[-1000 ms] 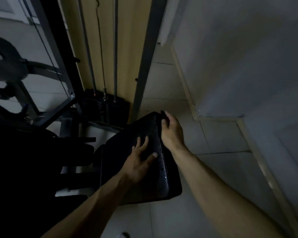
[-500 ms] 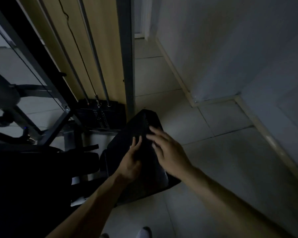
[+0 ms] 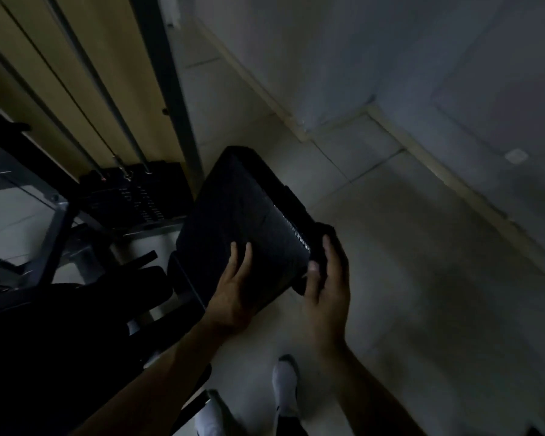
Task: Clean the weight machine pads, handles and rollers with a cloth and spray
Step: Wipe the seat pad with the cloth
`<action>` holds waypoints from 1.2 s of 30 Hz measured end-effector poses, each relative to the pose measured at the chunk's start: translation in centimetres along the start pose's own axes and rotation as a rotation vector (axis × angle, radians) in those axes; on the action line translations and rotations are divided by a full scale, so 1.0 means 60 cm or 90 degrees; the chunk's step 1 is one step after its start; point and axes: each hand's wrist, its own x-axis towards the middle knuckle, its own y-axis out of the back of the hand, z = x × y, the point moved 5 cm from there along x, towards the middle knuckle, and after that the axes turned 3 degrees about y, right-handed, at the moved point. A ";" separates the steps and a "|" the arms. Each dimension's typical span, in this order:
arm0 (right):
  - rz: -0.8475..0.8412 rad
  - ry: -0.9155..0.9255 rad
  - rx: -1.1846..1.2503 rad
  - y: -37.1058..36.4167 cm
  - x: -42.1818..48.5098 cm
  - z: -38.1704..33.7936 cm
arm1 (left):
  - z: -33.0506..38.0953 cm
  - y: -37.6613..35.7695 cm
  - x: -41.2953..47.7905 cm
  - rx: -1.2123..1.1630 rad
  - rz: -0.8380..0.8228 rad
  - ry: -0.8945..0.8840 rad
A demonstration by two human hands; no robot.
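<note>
Two hands on the pad (image 3: 243, 202): left hand (image 3: 233, 294) flat, right hand (image 3: 328, 281) gripping cloth (image 3: 324, 231).

The left hand (image 3: 233, 291) lies flat, fingers straight, on the black textured vinyl pad (image 3: 246, 209). The right hand (image 3: 328, 284) grips what looks like a dark crumpled cloth (image 3: 324, 236) at the pad's right edge.

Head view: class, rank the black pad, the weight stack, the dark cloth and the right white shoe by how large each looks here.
1. black pad
2. weight stack
3. Unsure: dark cloth and right white shoe look alike; the right hand hides part of the cloth.
</note>
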 end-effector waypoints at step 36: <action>-0.186 -0.713 0.357 -0.286 -0.168 -0.049 | -0.150 0.096 -0.106 -0.619 -0.020 0.191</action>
